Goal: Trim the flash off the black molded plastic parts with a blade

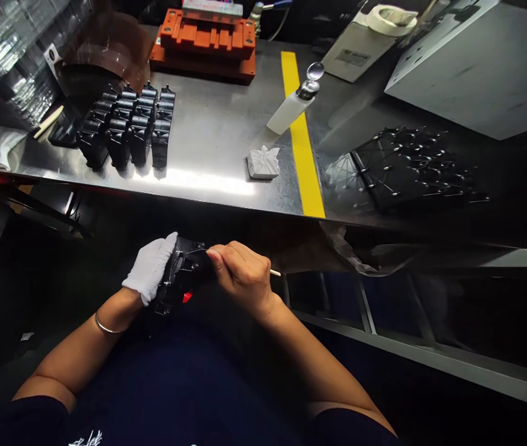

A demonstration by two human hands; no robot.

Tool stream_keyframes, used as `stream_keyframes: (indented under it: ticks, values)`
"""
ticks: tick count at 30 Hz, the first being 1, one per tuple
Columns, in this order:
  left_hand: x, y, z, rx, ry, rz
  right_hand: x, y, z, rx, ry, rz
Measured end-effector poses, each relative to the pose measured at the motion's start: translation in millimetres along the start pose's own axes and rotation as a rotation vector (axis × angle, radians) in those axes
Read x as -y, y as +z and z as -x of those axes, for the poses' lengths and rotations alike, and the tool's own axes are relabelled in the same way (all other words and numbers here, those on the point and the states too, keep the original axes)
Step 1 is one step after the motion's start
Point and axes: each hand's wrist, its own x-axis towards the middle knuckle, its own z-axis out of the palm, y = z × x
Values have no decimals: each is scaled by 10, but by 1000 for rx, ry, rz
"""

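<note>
My left hand (152,267), in a white glove, grips a black moulded plastic part (180,267) with small posts on its face. A small red piece (187,297) shows at the part's lower edge. My bare right hand (243,272) is closed around a thin tool (275,272) whose pale, stick-like end pokes out behind the fist. At the front, the tool's slim tip reaches the upper side of the black part. Both hands are in front of the bench edge, below the metal top.
On the metal bench (217,124) stand several black parts (140,124) in rows, an orange fixture (207,43), a white bottle (288,111) and a folded white cloth (263,163). Yellow tape (304,161) crosses the top. Pronged black parts (412,164) and a grey box (472,68) are at right.
</note>
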Motion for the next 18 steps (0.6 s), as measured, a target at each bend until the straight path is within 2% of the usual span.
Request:
stream_keyframes:
  ticks: [8,13,15,18]
  values:
    - [41,0,-16,-51,24,-51,36,77,37,39,42,-156]
    - [20,13,38,-77,44,12,14,-34,-21,260,55,-569]
    - [-4,15,60,-110,99,32,12,-76,-37,243,45,-594]
    - [-36,11,77,-160,151,58,28,-93,-36,133,57,-451]
